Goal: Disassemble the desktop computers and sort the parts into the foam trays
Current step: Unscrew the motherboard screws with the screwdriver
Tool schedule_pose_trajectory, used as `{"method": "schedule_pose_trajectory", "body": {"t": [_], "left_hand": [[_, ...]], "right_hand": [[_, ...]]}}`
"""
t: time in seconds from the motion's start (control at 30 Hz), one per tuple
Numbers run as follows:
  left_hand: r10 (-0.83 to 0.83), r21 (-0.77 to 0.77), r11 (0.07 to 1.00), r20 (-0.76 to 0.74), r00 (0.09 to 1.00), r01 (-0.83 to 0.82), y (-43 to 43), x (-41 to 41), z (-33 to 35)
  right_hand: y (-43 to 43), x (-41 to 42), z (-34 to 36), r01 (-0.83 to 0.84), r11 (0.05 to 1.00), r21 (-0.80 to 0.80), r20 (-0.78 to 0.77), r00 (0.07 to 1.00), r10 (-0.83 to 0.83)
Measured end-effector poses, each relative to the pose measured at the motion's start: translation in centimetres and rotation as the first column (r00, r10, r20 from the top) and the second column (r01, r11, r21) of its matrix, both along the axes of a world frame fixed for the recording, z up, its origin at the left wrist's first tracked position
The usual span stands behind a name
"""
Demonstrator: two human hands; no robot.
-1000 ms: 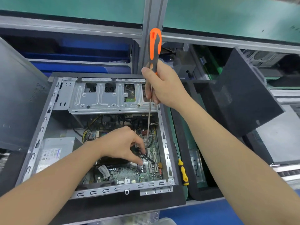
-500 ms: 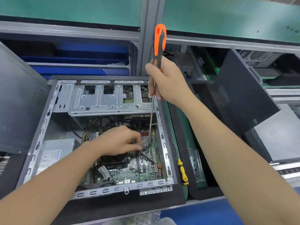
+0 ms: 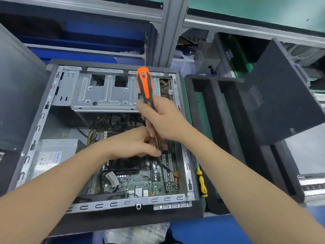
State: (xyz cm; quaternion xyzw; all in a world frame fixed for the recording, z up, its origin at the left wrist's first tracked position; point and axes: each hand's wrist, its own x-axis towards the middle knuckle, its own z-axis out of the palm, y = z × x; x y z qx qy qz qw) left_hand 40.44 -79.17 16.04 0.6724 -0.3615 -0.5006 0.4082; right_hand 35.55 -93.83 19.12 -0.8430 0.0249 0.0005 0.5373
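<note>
Two large things first: the open computer case [image 3: 44,124] lies on its side in the middle, and the black foam tray [image 3: 195,106] stands just beside it on the right. Is there danger for them?

Not much, I think. The case looks steady. But a black side panel [image 3: 281,95] leans over the far part of the tray, and it could be in the way when parts are carried across.

And the motherboard [image 3: 140,184]?

It sits in the bottom of the case, with cables lying on it. Here I worry more. The orange screwdriver [image 3: 145,85] stands almost upright above it, and its shaft goes down between the two hands. If the tip slips off the screw, it can scratch the board or hit one of the slots.

How is the tool held?

The right hand [image 3: 167,120] has its fingers wrapped around the lower handle. The left hand [image 3: 130,145] is low beside the shaft, with the fingertips [image 3: 157,153] pressed together. A thin black cable [image 3: 167,166] starts at that place. Whether they pinch this cable or only guide the shaft, I cannot tell.

And the smallest risk?

The screw itself, which is hidden under the hands. Once loose, it may drop under the board, in my judgement. Also a pull on the cable can strain its orange connector [image 3: 175,174].
</note>
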Motion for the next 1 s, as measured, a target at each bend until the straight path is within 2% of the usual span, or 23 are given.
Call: {"method": "schedule_pose_trajectory", "body": {"t": [0.07,0.13,0.33,0.8,0.9,1.0], "left_hand": [[-0.092,-0.002,0.995,0.246,0.965,0.095,-0.3,0.1,0.0],[-0.093,-0.006,0.995,0.303,0.948,0.1,-0.4,0.2,-0.2],[-0.075,-0.01,0.997,0.303,0.95,0.082,-0.6,0.7,-0.5],[-0.116,-0.055,0.989,0.254,0.96,0.134,-0.6,0.8,-1.0],[-0.15,-0.102,0.98,0.207,0.967,0.174,-0.6,0.5,-0.7],[-0.217,-0.14,0.962,0.12,0.969,0.233,-0.4,0.5,-0.7]], "right_hand": [[-0.1,-0.1,-0.3,0.001,1.0,-0.006,0.008,1.0,-0.001],[-0.1,-0.1,-0.4,-0.004,1.0,-0.01,0.021,1.0,0.005],[-0.1,-0.1,-0.8,0.003,0.998,-0.056,0.061,0.998,0.0],[-0.2,-0.5,-0.5,-0.028,0.998,-0.061,0.028,0.999,0.03],[-0.6,-0.9,0.0,-0.157,0.986,0.06,-0.013,0.987,0.158],[-1.4,-1.3,1.2,-0.331,0.922,0.198,-0.069,0.934,0.35]]}}
